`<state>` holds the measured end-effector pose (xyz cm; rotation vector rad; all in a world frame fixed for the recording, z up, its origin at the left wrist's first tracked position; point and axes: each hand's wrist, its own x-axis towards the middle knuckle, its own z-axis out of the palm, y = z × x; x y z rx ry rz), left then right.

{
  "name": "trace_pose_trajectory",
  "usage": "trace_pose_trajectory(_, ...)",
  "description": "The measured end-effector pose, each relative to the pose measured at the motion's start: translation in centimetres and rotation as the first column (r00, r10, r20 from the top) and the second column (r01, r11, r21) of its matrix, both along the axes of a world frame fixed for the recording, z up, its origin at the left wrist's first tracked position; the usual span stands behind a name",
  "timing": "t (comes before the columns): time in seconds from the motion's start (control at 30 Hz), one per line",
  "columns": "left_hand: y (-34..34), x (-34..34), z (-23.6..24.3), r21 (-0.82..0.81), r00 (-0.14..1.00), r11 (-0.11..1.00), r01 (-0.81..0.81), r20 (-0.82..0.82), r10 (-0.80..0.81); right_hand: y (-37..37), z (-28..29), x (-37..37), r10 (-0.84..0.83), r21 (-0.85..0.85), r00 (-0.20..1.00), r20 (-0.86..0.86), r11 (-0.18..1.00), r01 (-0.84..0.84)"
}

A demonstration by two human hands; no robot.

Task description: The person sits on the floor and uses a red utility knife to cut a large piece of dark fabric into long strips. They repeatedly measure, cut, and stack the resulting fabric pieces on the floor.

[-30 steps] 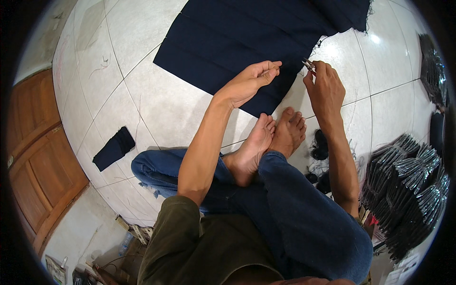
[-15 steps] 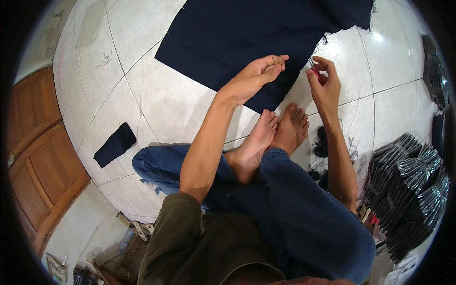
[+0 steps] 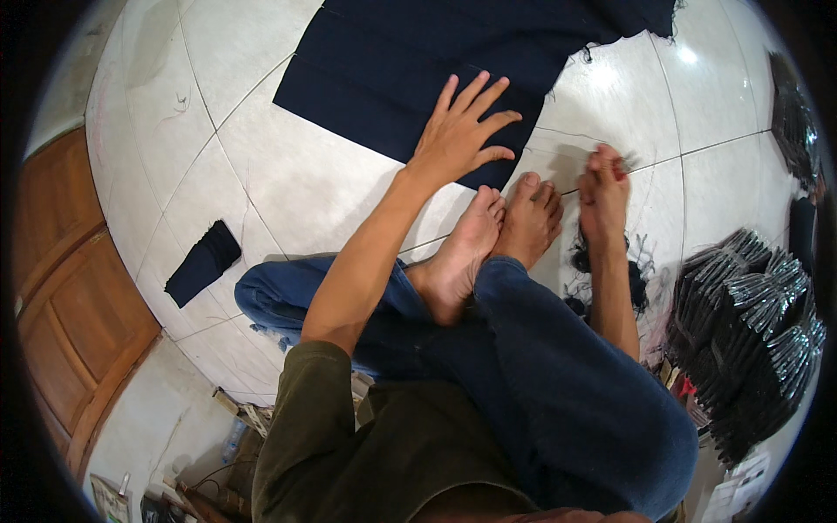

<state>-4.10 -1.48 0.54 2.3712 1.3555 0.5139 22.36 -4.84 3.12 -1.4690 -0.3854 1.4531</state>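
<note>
A large dark navy cloth (image 3: 366, 74) lies spread on the floor, with frayed threads along its right edge. Fingers spread, my left hand (image 3: 462, 131) rests over its near corner and grips nothing. Off to the right of the cloth, my right hand (image 3: 602, 192) is closed on small red-handled thread snips (image 3: 621, 164), whose blades are blurred by motion. A thin dark thread (image 3: 567, 132) stretches from the cloth's right edge toward these fingertips; whether they pinch it is hard to see.
Dark loose thread scraps (image 3: 641, 283) lie beside my right forearm. Bundles of dark, shiny-wrapped pieces (image 3: 741, 322) are heaped at the right. A small folded navy cloth (image 3: 202, 263) lies on the left tiles. My bare feet (image 3: 532, 222) are close to the cloth; a wooden door (image 3: 65, 288) stands far left.
My left hand has opened from a curled pose and spread over the cloth. The right hand has moved down and away from the cloth's edge with the snips, and a thread now trails toward it.
</note>
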Motion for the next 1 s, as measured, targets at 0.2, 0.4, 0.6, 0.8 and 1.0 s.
trace_pose_trajectory(0.2, -0.1, -0.1, 0.1, -0.036, 0.997, 0.998, -0.052, 0.051, 0.054, -1.7, 2.3, 10.4, -0.109, 0.060, 0.944, 0.313, 0.994, 0.095)
trace_pose_trajectory(0.4, 0.7, 2.4, 3.1, -0.135, 0.952, 0.970, -0.204, 0.202, 0.229, -2.6, 4.2, 11.1, 0.551, -0.555, -0.121, 0.826, 0.753, -0.353)
trace_pose_trajectory(0.6, 1.5, 7.7, 2.1, -0.006, 0.983, 0.992, -0.127, 0.133, 0.127, 1.8, 8.8, 6.4, 0.435, -0.453, -0.125, 0.892, 0.853, -0.261)
trace_pose_trajectory(0.8, -0.6, 7.1, 0.1, -0.003, 0.962, 0.990, -0.139, 0.237, 0.136, 2.4, 7.7, 4.0, 0.305, -0.263, 0.074, 0.949, 0.901, -0.344)
trace_pose_trajectory(1.0, 0.5, 7.0, 1.5, -0.246, 0.850, 0.956, -0.163, 0.456, 0.262, 2.1, 5.3, 2.7, 0.397, -0.289, 0.226, 0.890, 0.872, -0.395)
